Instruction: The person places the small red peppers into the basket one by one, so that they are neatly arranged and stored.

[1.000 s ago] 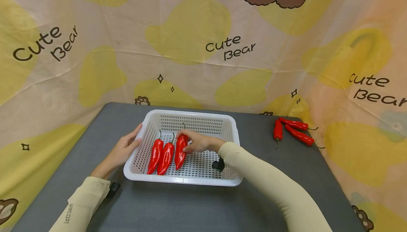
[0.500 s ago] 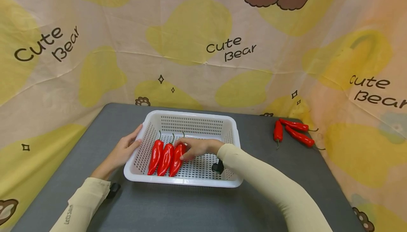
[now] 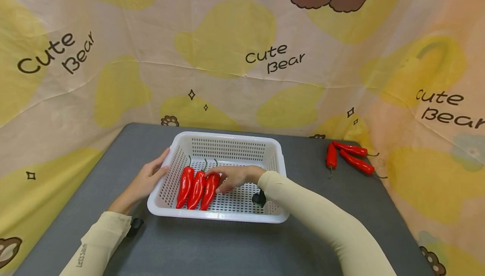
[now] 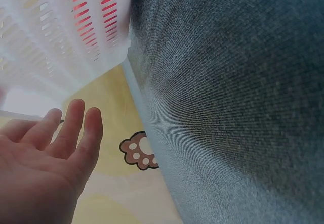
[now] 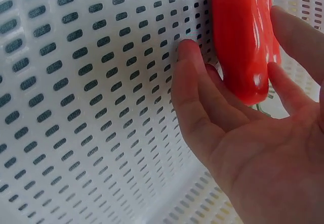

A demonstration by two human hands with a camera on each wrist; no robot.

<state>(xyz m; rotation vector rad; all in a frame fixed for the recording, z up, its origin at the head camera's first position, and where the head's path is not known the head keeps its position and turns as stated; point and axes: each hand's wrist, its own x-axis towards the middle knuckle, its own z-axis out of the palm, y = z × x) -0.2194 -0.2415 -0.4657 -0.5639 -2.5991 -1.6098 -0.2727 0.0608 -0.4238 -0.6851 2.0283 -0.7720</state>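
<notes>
A white slotted plastic basket (image 3: 242, 218) sits on the table, and three glossy red chili peppers lie side by side in its left half. The leftmost is one pepper (image 3: 185, 185), then comes a middle pepper (image 3: 196, 192). My right hand (image 3: 232, 178) reaches over the upper part of the third pepper (image 3: 209, 194). In the right wrist view its spread fingers flank that pepper (image 5: 240, 37), the fingers on one side right at it and a digit on the other side apart from it. At the basket's left end, my left hand (image 3: 145, 179) touches the rim with extended fingers.
Three more red chili peppers (image 3: 356, 161) lie on the dark grey table (image 3: 303, 149) at the far right. A printed cloth (image 3: 227, 36) hangs behind and beside the table. The basket's walls rise around the right hand.
My right hand has brought the third pepper down onto the basket floor and shifted it left beside the middle one; its fingers have loosened. The left hand has stayed at the rim.
</notes>
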